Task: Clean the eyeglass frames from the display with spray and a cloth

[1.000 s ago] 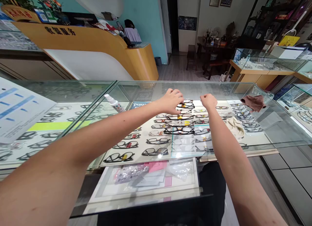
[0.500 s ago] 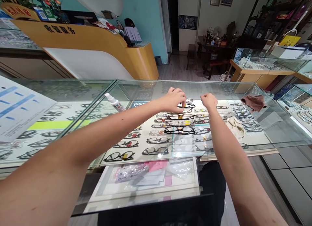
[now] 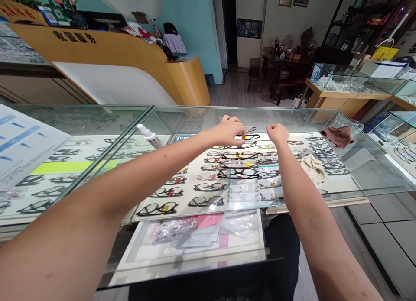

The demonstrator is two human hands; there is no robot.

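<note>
A column of eyeglasses [image 3: 238, 174], several pairs with dark or clear frames, lies on the glass counter. At its far end, my left hand [image 3: 228, 132] has curled fingers and thumb at the left side of a black-framed pair of eyeglasses [image 3: 251, 137]. Just beyond that pair lies another, thinner pair [image 3: 250, 129], partly behind my fingertips. My right hand [image 3: 278, 133] is closed, a short way right of the black pair and apart from it. Its fingertips are hidden, so whatever it may hold cannot be seen.
Beneath the glass counter top [image 3: 286, 119], more eyeglasses sit in rows. A white spray bottle [image 3: 149, 135] stands left, a beige cloth [image 3: 313, 168] and a brown cloth [image 3: 337, 136] lie right. An open drawer [image 3: 143, 244] with papers and plastic bags is below the near edge.
My left hand has shifted slightly away from me, and the black eyeglasses sit a little farther up the column. My right hand looks nearly the same.
</note>
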